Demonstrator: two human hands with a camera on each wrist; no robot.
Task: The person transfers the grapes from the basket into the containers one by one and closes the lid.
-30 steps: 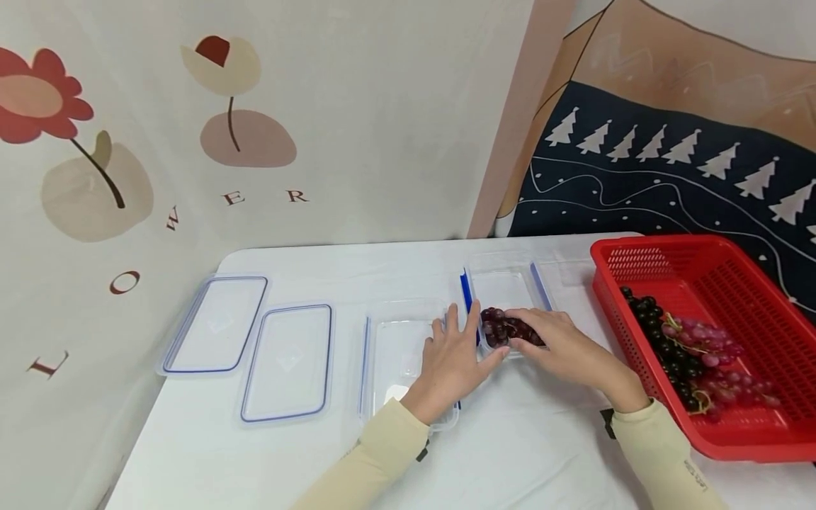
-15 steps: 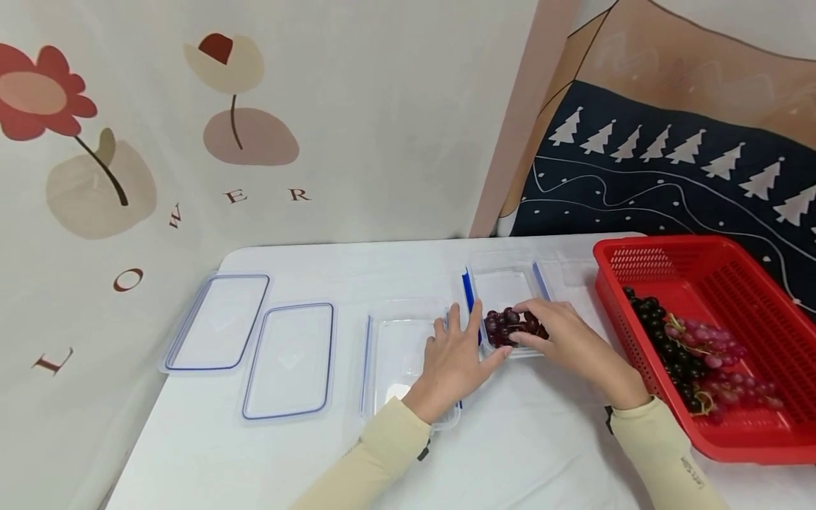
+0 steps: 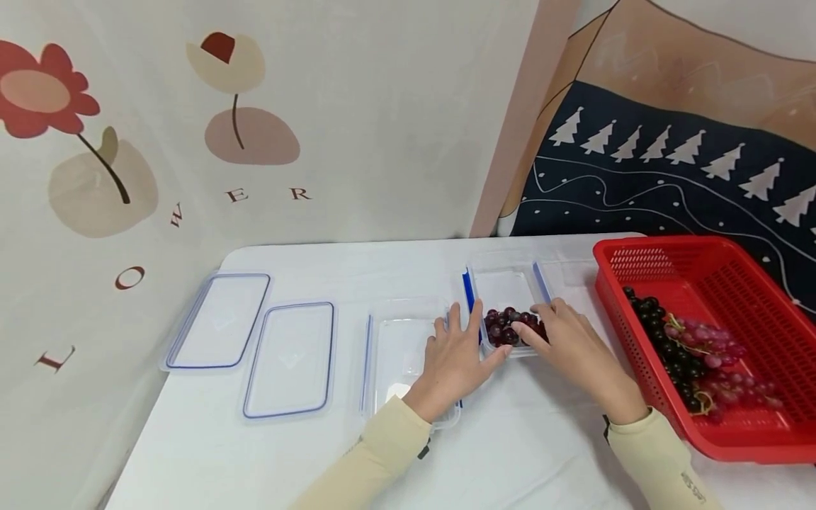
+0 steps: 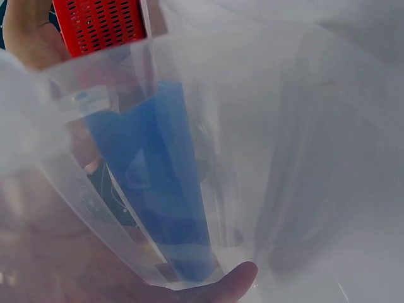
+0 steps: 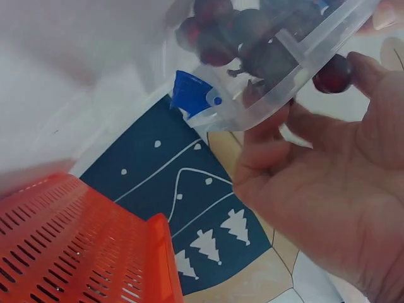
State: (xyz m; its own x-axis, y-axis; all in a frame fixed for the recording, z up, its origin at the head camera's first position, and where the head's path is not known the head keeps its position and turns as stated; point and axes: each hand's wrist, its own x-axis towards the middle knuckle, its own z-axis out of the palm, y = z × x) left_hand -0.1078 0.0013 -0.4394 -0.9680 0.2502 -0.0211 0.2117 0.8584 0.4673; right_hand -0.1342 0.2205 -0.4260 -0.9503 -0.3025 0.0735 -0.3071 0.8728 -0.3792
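Observation:
A bunch of dark red grapes lies in the near part of a clear container with blue side clips. My right hand is at the container's near right side, its thumb and curled fingers on the bunch. In the right wrist view, one grape shows above the container's rim beside my thumb. My left hand has its fingers spread over the edge between this container and a larger clear container; its thumb reaches the grape container's near left corner. The left wrist view looks through blurred clear plastic, with a blue clip in front.
At the right stands a red perforated basket with black grapes and pink-red grapes. Two clear lids with blue seals, a far-left lid and a nearer lid, lie on the white table.
My right hand has shifted slightly right across the grapes, its fingers moving toward the container's right side, so more of the bunch shows. The left hand stays in place.

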